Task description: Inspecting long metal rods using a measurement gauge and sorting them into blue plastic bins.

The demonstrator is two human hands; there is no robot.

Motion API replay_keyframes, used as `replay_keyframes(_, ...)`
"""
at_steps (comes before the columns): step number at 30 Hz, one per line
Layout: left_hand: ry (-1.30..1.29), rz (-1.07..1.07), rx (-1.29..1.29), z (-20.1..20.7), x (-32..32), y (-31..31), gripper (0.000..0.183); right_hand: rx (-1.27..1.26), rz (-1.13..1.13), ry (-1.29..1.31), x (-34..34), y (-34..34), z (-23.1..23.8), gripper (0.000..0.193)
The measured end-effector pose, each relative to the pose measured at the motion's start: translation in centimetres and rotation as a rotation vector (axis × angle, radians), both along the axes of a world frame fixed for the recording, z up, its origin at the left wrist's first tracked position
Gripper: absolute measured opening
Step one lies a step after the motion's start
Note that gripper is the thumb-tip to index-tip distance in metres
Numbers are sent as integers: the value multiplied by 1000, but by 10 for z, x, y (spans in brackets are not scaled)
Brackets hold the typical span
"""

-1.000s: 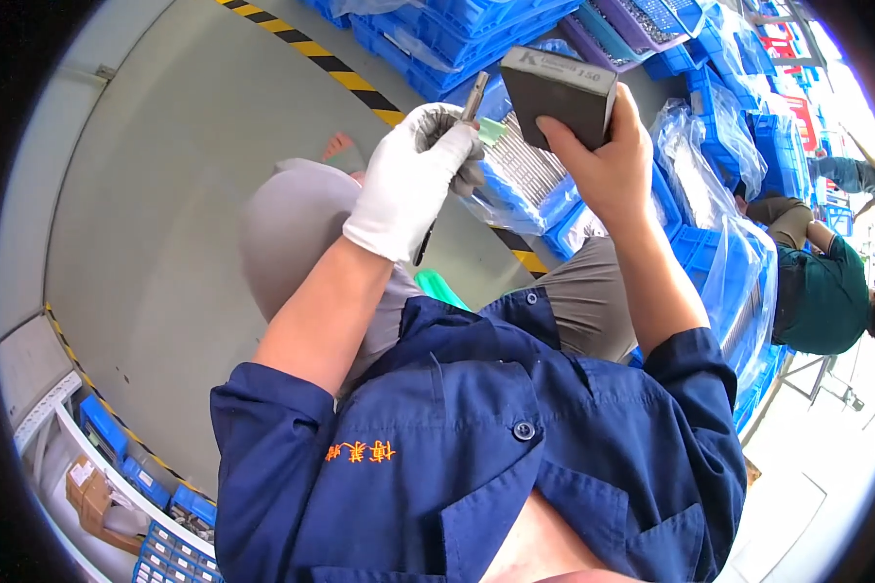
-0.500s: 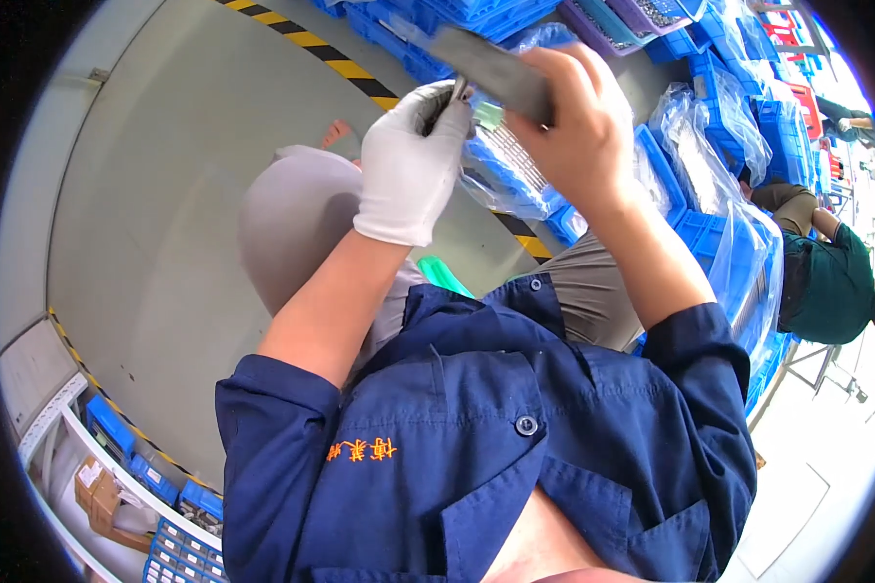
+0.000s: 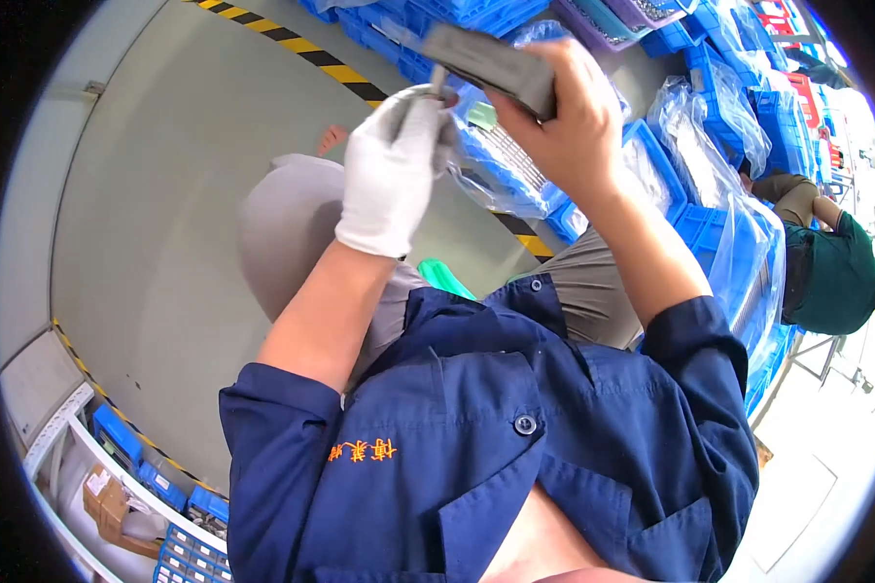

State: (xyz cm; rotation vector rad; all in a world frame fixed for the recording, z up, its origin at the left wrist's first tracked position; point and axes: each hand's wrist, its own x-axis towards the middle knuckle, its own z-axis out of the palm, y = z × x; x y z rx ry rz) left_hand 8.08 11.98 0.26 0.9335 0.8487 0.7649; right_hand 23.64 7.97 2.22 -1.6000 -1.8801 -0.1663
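My left hand (image 3: 391, 180), in a white glove, is closed around a small, thin metal rod (image 3: 438, 80) whose tip sticks up past the fingers. A dark grey rectangular block (image 3: 491, 66) is gripped at one end by my bare right hand (image 3: 585, 131). Its free end reaches left, over the rod's tip. Whether the block touches the rod I cannot tell, and the rod's lower part is hidden in the glove. Both hands are raised in front of my knees.
Beyond my hands, a blue crate (image 3: 515, 160) holds rows of metal rods in plastic film. More blue crates (image 3: 715, 238) stand at the right. Black-and-yellow tape (image 3: 345, 74) crosses the grey floor. A person in dark green (image 3: 831, 277) bends at far right. Shelving (image 3: 97, 457) stands lower left.
My gloved left hand has shifted a little left and down with the rod. The block in my right hand has tilted slightly and shows more of its broad face.
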Motion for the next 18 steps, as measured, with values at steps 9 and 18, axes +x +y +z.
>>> replay_keyframes(9,-263,-133,-101,-23,-6,13,20,-415,-278,503,17,-36,-42,40)
replay_keyframes(18,-94,-136,-83,-14,7,4,9,-1,-115,312,4,-17,14,33)
